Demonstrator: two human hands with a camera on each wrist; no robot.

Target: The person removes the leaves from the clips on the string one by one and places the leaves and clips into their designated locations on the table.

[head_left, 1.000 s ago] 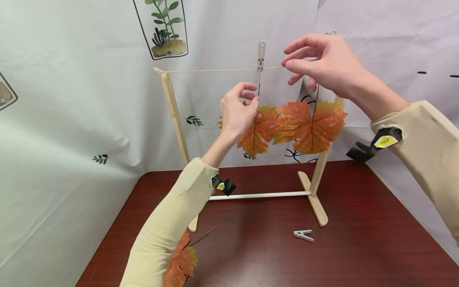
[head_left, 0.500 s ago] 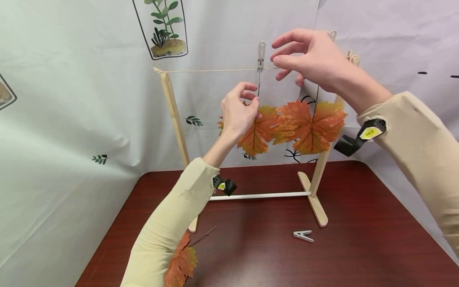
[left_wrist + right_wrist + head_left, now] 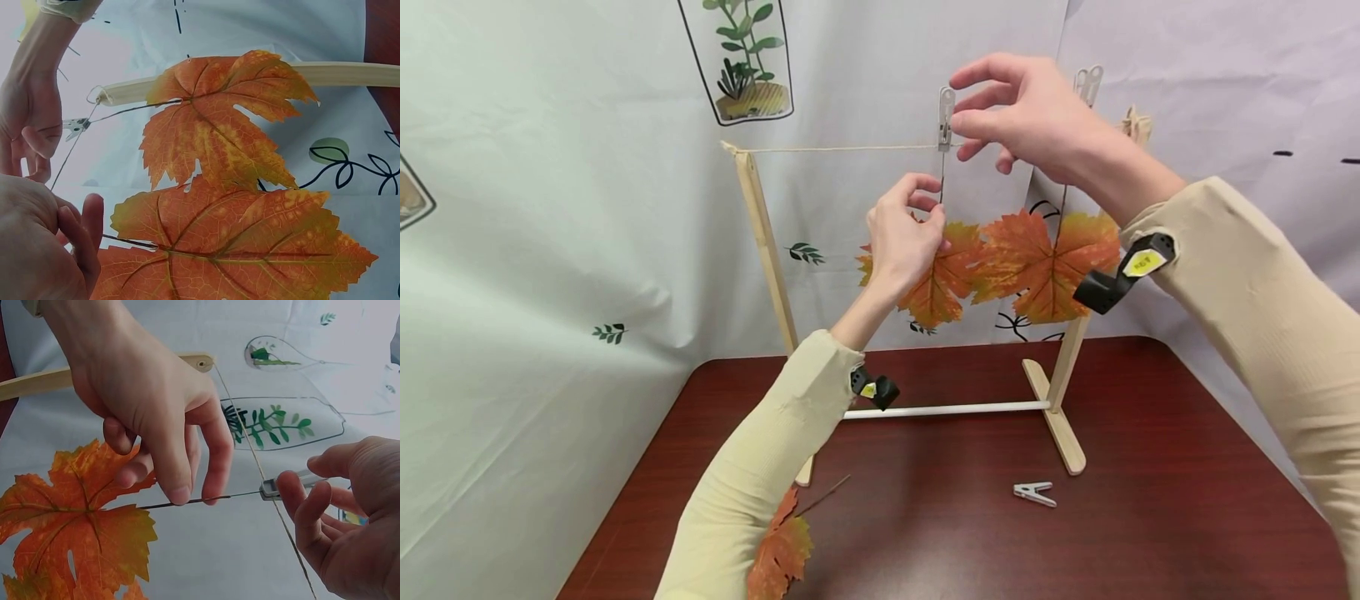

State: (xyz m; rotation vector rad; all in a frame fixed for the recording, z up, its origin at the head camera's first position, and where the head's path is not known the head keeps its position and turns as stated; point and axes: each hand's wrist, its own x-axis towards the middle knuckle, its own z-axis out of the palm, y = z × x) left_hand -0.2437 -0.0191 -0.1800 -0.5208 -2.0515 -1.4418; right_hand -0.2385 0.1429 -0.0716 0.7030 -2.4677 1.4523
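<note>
My left hand (image 3: pixel 904 237) pinches the thin stem (image 3: pixel 215 498) of an orange artificial maple leaf (image 3: pixel 942 287) between thumb and index finger. Above that grip, a pale clothespin (image 3: pixel 945 117) stands upright on the string (image 3: pixel 842 148), with the stem's upper end at its jaws. My right hand (image 3: pixel 1030 117) reaches in from the right, fingers loosely curved, the fingertips right beside the clothespin. In the right wrist view its thumb and index finger lie on either side of the clothespin's handles. A second maple leaf (image 3: pixel 225 119) hangs to the right from another clothespin (image 3: pixel 76 126).
The string spans a wooden frame with a left post (image 3: pixel 763 242), a right post (image 3: pixel 1067 362) and a white crossbar (image 3: pixel 955 409). A loose clothespin (image 3: pixel 1034 492) lies on the dark red table (image 3: pixel 925 517). Another leaf (image 3: pixel 782 550) lies partly under my left sleeve.
My right hand has moved left along the string to the middle clothespin, uncovering the clothespins at the right. My left hand keeps its pinch on the stem, almost still.
</note>
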